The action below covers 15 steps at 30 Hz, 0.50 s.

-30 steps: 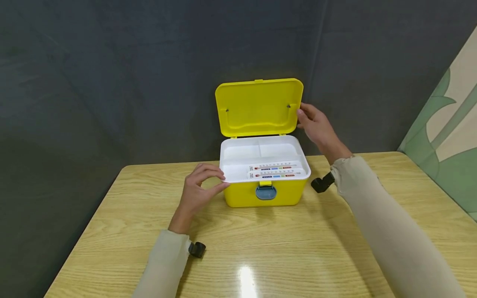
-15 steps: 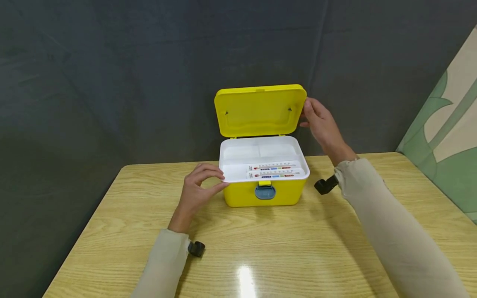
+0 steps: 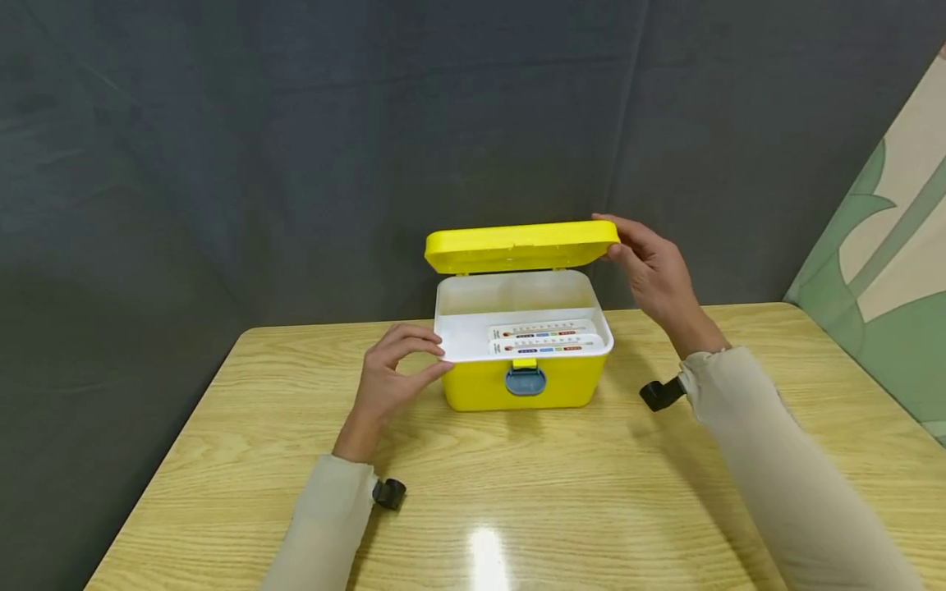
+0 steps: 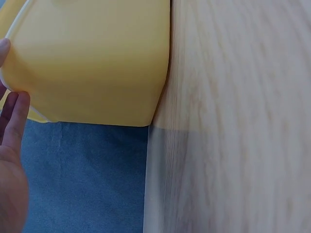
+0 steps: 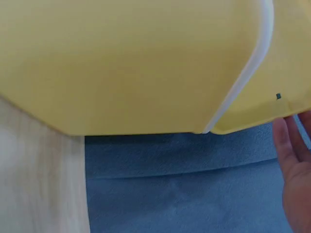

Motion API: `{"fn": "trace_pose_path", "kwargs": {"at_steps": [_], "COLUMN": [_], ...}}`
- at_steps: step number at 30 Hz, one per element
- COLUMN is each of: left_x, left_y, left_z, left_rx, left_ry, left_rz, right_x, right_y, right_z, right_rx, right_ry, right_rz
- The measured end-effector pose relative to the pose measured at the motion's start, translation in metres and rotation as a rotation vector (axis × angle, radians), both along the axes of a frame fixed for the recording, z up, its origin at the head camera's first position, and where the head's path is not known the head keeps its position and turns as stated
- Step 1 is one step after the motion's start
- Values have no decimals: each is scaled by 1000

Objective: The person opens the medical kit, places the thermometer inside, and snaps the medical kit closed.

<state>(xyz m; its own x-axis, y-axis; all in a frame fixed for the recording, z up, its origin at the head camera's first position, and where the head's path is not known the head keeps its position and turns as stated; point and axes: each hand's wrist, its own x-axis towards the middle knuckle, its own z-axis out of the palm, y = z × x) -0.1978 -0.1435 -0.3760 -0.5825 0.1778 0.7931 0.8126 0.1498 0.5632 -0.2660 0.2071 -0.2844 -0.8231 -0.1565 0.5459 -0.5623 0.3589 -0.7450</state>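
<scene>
A yellow storage box (image 3: 473, 386) with a white inner tray (image 3: 466, 332) stands on the table. Its hinged lid (image 3: 517, 246) is partly lowered, tilted over the back compartments. Two thermometer cards (image 3: 543, 330) lie in the tray's front compartment, and a blue latch (image 3: 525, 381) hangs at the front. My left hand (image 3: 392, 373) holds the box's left front corner at the rim, thumb outside. At the lid's right front corner, my right hand (image 3: 654, 267) grips the edge, thumb below and fingers on top. In the right wrist view, the lid (image 5: 286, 63) angles away from the box's white rim.
The wooden table (image 3: 281, 427) extends on both sides and in front of the box. A dark curtain (image 3: 332, 164) hangs right behind the table's back edge. On the right stands a panel with green leaf shapes (image 3: 887, 312).
The lid has swung forward and down from nearly upright, with my right hand moving along with it toward the front. My left hand stays at the box's left corner.
</scene>
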Motion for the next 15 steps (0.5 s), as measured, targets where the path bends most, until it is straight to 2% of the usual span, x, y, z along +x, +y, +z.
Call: {"fn": "trace_pose_path", "kwargs": {"at_steps": [3, 9, 15], "left_x": [1, 2, 5], "left_y": [-1, -3, -2], "left_z": [0, 2, 8], "left_rx": [0, 15, 59], "left_ry": [-5, -39, -28], "left_rz": [1, -11, 42], "right_x": [6, 16, 26], "right_y": [4, 6, 13], "right_z": [-9, -18, -27], "right_rx": [14, 1, 8], "right_ry": [53, 88, 136], "right_rz": [17, 30, 86]}}
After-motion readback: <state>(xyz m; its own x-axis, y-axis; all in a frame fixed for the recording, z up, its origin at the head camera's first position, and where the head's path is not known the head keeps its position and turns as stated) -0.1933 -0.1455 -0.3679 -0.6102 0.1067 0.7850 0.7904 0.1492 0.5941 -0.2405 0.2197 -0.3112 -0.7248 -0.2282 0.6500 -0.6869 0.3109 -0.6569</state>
